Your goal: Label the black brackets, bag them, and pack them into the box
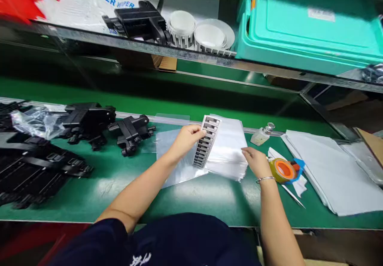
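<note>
My left hand (189, 136) pinches a strip of labels (206, 141) near its upper left edge. The strip is pale with a column of dark grey rectangles, and it stands tilted over a stack of clear plastic bags (229, 142). At the right edge of that stack, my right hand (256, 161) has its fingertips closed on a plastic bag's edge; how many layers it grips is hidden. A flat sheet of clear plastic (176, 170) lies under my left hand and wrist.
Black plastic assemblies (131, 132) stand at the left. To the right are a small pump bottle (262, 134), tape rolls (283, 169), tweezers (293, 196) and white sheets (335, 170). Overhead, a shelf (149, 46) holds label rolls (209, 36) and a turquoise bin (299, 46).
</note>
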Demonstrator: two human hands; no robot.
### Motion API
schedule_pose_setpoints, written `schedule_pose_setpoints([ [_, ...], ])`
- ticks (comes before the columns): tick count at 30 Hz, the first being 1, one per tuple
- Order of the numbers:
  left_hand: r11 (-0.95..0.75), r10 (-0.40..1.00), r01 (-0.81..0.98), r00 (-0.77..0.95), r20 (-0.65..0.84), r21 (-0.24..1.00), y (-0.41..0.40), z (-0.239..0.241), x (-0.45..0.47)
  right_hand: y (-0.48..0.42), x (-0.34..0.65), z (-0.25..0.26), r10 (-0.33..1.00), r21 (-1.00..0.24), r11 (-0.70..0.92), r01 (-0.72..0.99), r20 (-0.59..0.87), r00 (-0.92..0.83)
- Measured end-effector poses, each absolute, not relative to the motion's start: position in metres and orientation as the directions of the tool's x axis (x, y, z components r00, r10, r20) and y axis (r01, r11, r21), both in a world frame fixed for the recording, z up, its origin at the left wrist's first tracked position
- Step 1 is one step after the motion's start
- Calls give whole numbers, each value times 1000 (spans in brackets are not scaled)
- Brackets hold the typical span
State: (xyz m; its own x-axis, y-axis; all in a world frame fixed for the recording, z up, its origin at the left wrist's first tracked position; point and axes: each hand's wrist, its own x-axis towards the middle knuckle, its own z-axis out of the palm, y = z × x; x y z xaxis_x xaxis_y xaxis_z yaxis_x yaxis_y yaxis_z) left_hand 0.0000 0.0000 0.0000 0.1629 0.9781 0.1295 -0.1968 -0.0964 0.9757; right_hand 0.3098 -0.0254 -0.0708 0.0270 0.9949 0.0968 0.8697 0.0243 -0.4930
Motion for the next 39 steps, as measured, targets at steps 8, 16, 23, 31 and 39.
schedule_pose_setpoints([
  [8, 118, 990, -590, 6, -142, 799, 8, -16, 4, -63, 294, -85, 996, -714, 13, 700, 69, 52],
  [16, 150, 988, -516, 106, -111, 844, -46, -61, 47, -63, 195, -75, 962, -792, -272, -546, -221, -159],
  [23, 52, 946, -97, 323, -18, 994, -76, -103, 20, -60, 199, -61, 980, -859, -37, -510, -131, 150],
  [31, -96, 968, -49, 227, 104, 994, -59, -54, 1, -103, 178, -65, 996, -1000, -21, -12, -22, 90],
  [39, -126, 974, 136, 207, 96, 983, -72, -40, 18, -119, 174, -51, 985, -882, 168, 440, 132, -112],
])
